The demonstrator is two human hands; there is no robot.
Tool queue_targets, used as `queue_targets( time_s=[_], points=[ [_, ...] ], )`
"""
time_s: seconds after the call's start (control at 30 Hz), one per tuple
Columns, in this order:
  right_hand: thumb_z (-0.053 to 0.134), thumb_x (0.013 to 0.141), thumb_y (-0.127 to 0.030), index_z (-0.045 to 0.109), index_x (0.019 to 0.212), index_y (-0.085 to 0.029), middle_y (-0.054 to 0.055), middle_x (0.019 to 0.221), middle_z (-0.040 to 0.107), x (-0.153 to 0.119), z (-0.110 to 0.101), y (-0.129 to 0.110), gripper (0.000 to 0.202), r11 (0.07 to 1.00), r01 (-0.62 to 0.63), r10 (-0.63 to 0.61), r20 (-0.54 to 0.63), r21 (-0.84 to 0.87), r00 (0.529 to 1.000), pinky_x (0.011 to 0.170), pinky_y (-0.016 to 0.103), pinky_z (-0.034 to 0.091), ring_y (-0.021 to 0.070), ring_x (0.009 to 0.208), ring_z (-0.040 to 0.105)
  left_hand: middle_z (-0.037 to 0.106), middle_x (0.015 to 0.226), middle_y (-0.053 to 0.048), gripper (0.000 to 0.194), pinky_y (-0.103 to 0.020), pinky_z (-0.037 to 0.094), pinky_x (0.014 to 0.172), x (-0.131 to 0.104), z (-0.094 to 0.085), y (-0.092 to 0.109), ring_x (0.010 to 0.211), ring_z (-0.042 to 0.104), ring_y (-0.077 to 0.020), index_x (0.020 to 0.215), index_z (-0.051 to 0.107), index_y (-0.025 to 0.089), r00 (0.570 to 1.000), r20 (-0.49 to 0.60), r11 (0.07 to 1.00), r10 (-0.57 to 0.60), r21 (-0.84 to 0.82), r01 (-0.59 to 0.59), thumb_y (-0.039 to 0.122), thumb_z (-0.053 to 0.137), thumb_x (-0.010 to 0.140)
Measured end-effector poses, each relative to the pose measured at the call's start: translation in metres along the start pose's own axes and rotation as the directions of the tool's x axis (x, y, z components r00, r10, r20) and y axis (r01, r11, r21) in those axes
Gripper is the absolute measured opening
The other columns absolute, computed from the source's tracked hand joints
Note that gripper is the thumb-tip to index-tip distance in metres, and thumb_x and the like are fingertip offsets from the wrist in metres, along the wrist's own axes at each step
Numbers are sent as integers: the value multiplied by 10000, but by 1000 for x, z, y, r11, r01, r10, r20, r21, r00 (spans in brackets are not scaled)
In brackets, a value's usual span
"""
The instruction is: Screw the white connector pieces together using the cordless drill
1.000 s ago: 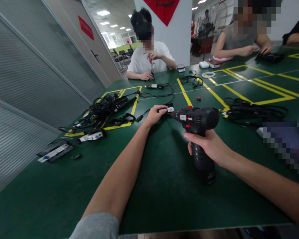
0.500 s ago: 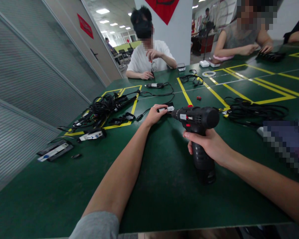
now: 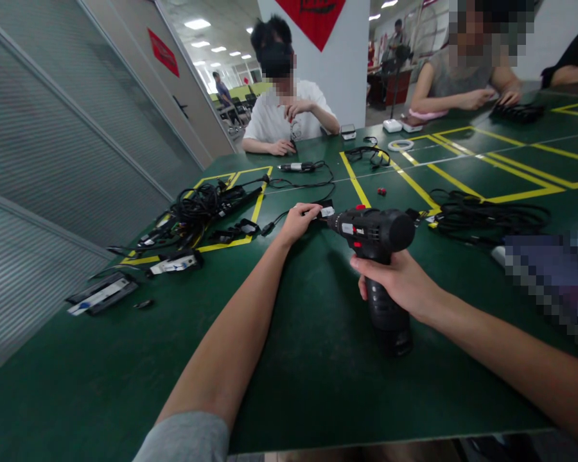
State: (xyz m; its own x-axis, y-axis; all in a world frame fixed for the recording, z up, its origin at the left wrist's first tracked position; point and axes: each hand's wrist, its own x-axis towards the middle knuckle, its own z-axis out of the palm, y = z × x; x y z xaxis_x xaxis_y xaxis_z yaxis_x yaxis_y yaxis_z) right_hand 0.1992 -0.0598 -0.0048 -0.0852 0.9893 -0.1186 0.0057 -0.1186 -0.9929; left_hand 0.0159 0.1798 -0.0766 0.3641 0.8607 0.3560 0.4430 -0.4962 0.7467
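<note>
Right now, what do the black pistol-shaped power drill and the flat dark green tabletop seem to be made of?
The power drill: seemingly hard plastic with a matte finish, judging by its moulded vents and soft highlights; its ridged grip could be rubber. The tabletop: smooth and semi-gloss, as pale reflections near the far side show; perhaps laminate or a rubbery mat.

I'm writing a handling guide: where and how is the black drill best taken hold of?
I'd grip the black drill by its handle, from the near right, as the right hand does: the ridged handle hangs downward, and the chuck points leftward, away from that side.
</note>
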Motion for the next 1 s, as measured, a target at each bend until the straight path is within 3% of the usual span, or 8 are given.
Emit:
queue_targets(
  time_s=[1.0],
  points=[
    [662, 842, -323, 585, 832, -185, -5, 510, 613, 1, 0, 1, 158, 1000, 17, -17, 6, -22, 1000, 485, 270, 426, 138, 458, 564, 721, 1069, -59, 325, -350, 440, 1022, 5, 2, -3, 1075, 613, -218, 1006, 745, 207, 1000, -27, 999, 0, 39, 1, 449, 590, 855]
  ],
)
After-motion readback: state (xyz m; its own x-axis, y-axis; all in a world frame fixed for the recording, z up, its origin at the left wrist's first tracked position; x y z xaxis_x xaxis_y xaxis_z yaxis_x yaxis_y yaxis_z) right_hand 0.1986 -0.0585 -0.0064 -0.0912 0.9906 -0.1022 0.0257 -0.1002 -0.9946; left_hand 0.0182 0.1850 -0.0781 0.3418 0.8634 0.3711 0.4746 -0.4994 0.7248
